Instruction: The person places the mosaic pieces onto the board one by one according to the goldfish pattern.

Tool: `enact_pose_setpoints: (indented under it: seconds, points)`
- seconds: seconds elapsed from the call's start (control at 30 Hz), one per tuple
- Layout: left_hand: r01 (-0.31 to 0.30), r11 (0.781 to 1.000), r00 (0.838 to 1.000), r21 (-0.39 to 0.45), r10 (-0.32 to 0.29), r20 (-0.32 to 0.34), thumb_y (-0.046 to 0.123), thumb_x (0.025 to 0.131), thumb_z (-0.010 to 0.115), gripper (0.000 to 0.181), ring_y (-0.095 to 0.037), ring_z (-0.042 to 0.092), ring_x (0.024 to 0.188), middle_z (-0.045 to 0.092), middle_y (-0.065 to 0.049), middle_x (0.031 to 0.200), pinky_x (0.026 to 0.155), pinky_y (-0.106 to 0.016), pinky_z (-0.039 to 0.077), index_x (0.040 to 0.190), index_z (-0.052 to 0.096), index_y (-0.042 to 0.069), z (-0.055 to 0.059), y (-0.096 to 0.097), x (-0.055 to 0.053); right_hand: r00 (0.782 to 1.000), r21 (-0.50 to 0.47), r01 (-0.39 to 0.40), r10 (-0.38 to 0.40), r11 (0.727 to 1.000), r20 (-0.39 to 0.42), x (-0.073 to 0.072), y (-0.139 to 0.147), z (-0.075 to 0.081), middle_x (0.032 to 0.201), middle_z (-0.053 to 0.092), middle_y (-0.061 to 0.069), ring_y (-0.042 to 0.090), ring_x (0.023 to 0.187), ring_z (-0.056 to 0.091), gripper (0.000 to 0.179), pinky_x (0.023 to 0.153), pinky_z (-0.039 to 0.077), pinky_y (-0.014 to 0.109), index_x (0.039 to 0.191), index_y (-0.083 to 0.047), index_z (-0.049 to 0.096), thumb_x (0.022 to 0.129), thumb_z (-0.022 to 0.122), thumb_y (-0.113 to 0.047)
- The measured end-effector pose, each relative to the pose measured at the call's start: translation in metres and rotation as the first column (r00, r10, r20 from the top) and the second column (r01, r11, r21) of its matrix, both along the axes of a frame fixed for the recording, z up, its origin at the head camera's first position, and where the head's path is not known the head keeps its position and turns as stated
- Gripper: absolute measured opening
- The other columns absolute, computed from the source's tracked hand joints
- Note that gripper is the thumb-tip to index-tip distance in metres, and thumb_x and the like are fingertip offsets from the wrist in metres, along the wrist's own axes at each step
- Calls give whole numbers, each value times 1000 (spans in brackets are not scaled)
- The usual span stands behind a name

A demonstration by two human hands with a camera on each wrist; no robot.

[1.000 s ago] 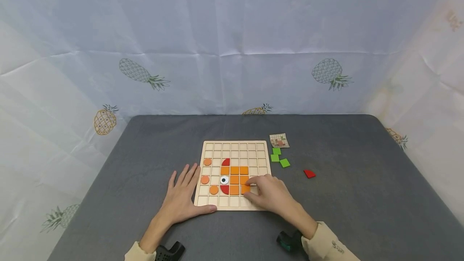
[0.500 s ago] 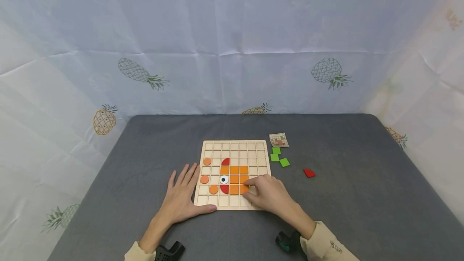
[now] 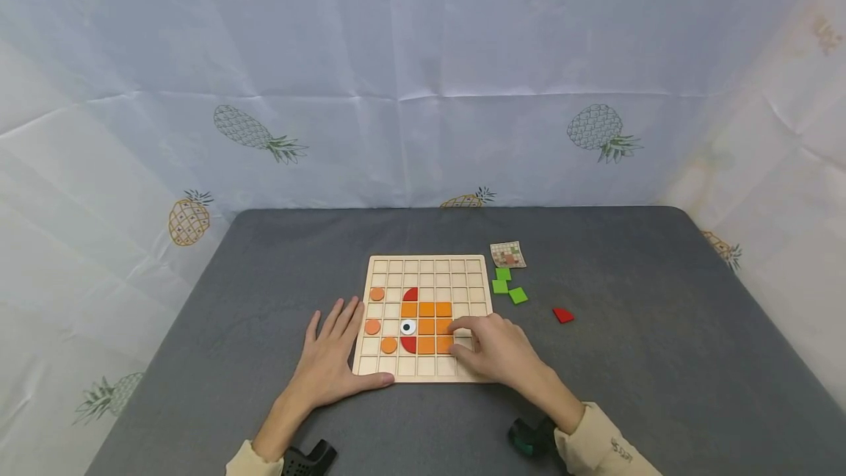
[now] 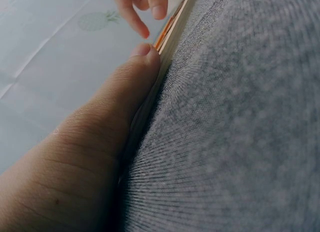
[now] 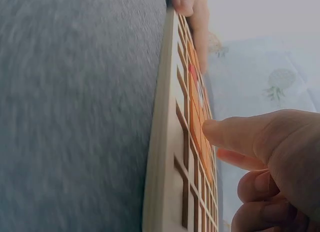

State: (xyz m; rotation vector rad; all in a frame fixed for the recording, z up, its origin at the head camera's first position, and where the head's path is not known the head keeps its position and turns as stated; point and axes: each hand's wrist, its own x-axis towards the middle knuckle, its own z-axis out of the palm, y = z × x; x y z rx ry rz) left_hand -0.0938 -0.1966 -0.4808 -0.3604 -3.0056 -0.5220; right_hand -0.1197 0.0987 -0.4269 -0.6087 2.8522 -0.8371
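A wooden grid board (image 3: 469, 268) lies on the grey table. My left hand (image 3: 327, 367) is spread flat, its fingertips at the board's left edge and its thumb on the front left corner. Over the right part of the board is my right hand (image 3: 500, 350), thumb and index finger apart beside an orange square tile (image 3: 444, 344). Several more orange tiles (image 3: 426, 309) sit in the cells, with an eye disc (image 3: 408, 327), two red pieces (image 3: 409, 344) and three orange discs (image 3: 373, 327). In the right wrist view the thumb (image 5: 212, 129) appears at the orange tiles; contact is unclear.
To the board's right lie three green square tiles (image 3: 518, 295) and a small pattern card (image 3: 507, 254). Farther right is a loose red piece (image 3: 563, 315). A pineapple-print cloth (image 3: 423, 145) hangs behind the table (image 3: 628, 278).
My right hand has drawn back slightly to the right, uncovering more of the lower right orange tile. The left hand stays in place on the board.
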Motion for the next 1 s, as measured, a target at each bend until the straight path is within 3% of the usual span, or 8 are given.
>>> enact_pose_setpoints:
  seconds: [0.77,1.0]
  points:
    - [-1,1000,1000,-3,1,4,87,67,67,129,-37,24,157,30,-12,169,123,-67,11,164,24,12,0,-1,0,979,99,199,-193,975,-65,-14,100,4,50,39,-7,7,44,30,37,43,19,20,122,-8,75,89,79,-25]
    - [-3,1000,1000,-6,3,21,87,67,68,130,-37,23,158,29,-12,169,123,-66,11,164,25,12,1,0,0,969,140,247,-245,959,-30,-15,128,0,55,45,-4,10,47,36,40,43,24,23,124,-6,72,90,78,-26]
